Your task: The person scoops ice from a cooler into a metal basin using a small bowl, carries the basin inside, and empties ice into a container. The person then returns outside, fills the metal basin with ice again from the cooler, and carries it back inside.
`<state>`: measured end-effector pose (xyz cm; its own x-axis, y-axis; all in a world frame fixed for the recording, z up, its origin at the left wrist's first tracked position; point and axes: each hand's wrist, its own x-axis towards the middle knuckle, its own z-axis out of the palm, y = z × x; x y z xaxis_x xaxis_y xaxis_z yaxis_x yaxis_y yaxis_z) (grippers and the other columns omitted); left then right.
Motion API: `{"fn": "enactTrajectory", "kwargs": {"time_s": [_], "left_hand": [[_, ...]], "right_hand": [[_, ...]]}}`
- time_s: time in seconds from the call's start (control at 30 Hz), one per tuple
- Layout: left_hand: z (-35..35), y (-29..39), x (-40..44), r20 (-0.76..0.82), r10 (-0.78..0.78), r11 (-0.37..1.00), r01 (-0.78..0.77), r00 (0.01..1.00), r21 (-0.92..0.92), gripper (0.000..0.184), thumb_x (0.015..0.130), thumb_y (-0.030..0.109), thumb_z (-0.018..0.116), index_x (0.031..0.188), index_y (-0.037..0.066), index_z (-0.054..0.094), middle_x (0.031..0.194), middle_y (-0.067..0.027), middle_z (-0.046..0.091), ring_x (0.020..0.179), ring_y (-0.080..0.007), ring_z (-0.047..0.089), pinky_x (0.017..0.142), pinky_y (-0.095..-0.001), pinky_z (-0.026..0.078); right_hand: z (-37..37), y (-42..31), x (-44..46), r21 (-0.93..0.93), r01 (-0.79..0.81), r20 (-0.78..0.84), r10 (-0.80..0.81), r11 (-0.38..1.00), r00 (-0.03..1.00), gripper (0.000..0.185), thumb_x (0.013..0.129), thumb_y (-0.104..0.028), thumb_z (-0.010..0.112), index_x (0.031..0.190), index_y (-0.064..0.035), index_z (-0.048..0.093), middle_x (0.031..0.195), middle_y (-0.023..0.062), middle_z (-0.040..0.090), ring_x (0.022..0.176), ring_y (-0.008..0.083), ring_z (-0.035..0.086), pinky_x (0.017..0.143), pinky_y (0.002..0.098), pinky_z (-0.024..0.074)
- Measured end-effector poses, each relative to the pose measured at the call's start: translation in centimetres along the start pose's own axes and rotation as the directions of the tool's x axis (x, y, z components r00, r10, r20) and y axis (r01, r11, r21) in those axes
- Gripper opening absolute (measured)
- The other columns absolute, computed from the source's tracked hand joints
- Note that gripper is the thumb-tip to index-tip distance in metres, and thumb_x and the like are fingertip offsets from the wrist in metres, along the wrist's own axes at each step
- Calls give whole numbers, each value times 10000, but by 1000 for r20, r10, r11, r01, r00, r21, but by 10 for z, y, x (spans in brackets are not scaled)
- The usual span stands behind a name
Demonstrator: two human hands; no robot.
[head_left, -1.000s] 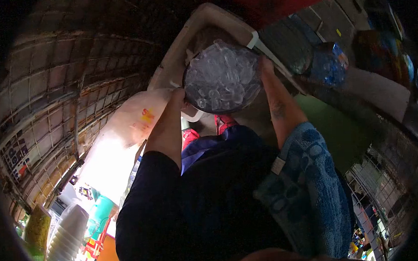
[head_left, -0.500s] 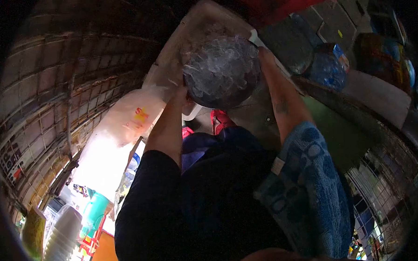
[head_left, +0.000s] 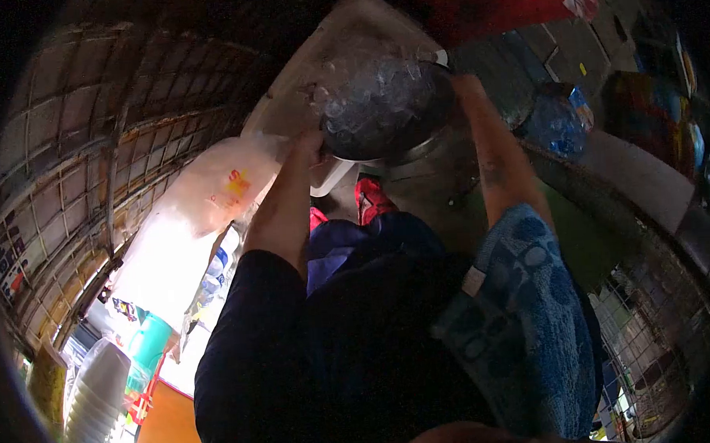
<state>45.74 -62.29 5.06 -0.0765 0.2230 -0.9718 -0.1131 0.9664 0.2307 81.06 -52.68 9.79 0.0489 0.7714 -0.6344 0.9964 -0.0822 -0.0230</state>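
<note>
A round, dark basin hangs between my hands, tipped away from me over a whitish plastic tub. Clear pieces of ice lie in the basin and spill past its far edge into the tub. My left hand is closed on the basin's left side. On the opposite side, my right hand grips the rim; its fingers are partly hidden. Shadow and blur hide the tub's inside.
A full plastic bag with red and yellow print sits left of the tub, near a wire-grid wall. Stacked white cups and a teal container stand lower left. A clear plastic bottle is at right. My red shoes are below.
The basin has tilted further away from me, and more of its near outer side shows. Ice has slid forward toward the tub. My right hand has shifted slightly right and up.
</note>
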Motion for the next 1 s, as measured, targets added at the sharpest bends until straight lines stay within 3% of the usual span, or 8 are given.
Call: {"fn": "enactTrajectory", "kwargs": {"time_s": [0.23,0.37,0.47,0.53,0.6,0.77,0.87,1.0], "left_hand": [[14,-7,-39,151,38,998,-31,988,-51,173,833,193,472,682,119,517,559,-27,484,428,-149,447,380,-305,388],[26,-10,-39,125,24,996,-14,992,-83,159,830,202,474,711,111,526,587,-37,501,456,-155,460,400,-305,395],[34,-16,-35,159,8,1000,-7,987,-9,135,812,195,495,738,92,541,603,-53,519,480,-171,480,426,-313,408],[38,-22,-38,187,8,1000,-11,982,17,126,800,189,509,756,80,551,613,-63,531,495,-182,494,443,-319,417],[38,-29,-43,236,30,998,-43,971,50,124,788,184,523,775,67,561,624,-73,543,511,-193,507,461,-324,426],[25,-42,-60,612,442,452,-752,656,480,151,759,171,558,820,36,586,650,-98,572,551,-221,541,504,-337,449],[67,-78,17,326,-200,929,284,924,-236,177,793,126,470,639,56,520,518,-20,408,445,-126,433,411,-295,374],[53,-60,-65,292,-49,994,76,955,-82,153,778,137,504,643,66,516,522,-23,424,424,-140,423,385,-300,356]], "right_hand": [[-1,31,32,148,-6,67,-4,989,998,257,734,-152,523,956,-52,608,958,152,602,902,302,578,774,403,462],[15,46,74,-225,404,-453,-462,887,762,320,768,-283,468,957,-65,607,984,167,590,937,320,555,805,411,440],[-32,33,73,90,453,-666,-284,887,690,343,776,-291,433,970,-68,607,1007,172,583,971,310,540,831,397,428],[-58,37,102,45,149,-81,-145,988,986,345,753,-309,483,970,-74,610,1024,163,583,966,301,543,811,390,423],[-86,20,86,128,171,-118,-156,977,981,352,746,-319,500,970,-70,610,1011,160,588,953,291,548,801,383,423],[-166,-61,2,449,265,-262,-158,853,952,394,719,-357,570,970,-55,608,961,149,608,901,249,568,763,355,425],[-187,-81,-39,-104,246,-57,-253,964,966,650,634,41,415,1265,-69,305,1118,147,466,1026,253,474,856,323,416],[-175,-57,-93,253,445,-449,-303,859,841,405,724,-364,592,990,-59,611,914,118,614,847,202,562,757,324,420]]}}
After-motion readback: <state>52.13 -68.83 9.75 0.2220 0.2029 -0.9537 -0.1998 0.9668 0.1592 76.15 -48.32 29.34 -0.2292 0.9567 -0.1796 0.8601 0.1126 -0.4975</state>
